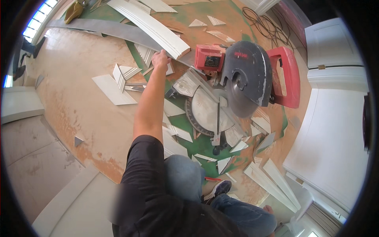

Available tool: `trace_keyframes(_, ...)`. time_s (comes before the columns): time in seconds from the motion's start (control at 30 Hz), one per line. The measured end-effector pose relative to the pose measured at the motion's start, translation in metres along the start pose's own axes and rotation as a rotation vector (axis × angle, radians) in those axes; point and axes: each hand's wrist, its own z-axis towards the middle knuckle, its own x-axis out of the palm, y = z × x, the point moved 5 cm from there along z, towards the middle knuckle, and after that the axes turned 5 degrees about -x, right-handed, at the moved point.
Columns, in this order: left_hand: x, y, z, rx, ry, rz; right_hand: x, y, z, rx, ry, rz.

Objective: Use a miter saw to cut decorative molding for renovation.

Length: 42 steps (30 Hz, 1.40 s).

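Observation:
My left hand (160, 60) reaches forward, fingers closed on the edge of long stacked trim: a white grooved moulding (148, 27) over a grey strip (98, 27); I cannot tell whether it grips one or both. Just right of it stands a red and dark grey miter saw (246, 75) with a round silver base (203, 112); the blade shows below the guard. My right hand (268, 210) shows only slightly beside my right knee at lower right, its fingers mostly hidden. Cut white offcuts (112, 89) lie around the saw on green and brown floor covering (185, 146).
A coiled cable (265, 33) lies at the back right. White panelled units (323, 138) line the right side. Long white strips (268, 183) and a red pencil-like item (212, 178) lie near my feet. Another person's legs (25, 51) show at far left, with yellow gloves or shoes (73, 12) at top left.

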Motion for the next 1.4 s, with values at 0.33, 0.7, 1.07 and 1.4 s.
trace_keyframes(0.33,0.021,-0.006,0.037,-0.018,0.003,-0.062,0.018,0.072,-0.055,0.072,0.142,0.116)
trace_keyframes(0.7,0.103,-0.03,0.119,-0.068,0.228,-0.19,0.011,0.04,-0.096,0.175,-0.039,-0.014)
trace_keyframes(1.07,0.151,-0.183,0.049,-0.05,0.499,-0.404,0.02,0.029,-0.109,0.232,-0.104,-0.075)
trace_keyframes(1.4,0.144,-0.328,0.018,0.269,1.107,-0.588,0.009,0.048,-0.047,0.139,-0.093,-0.229)
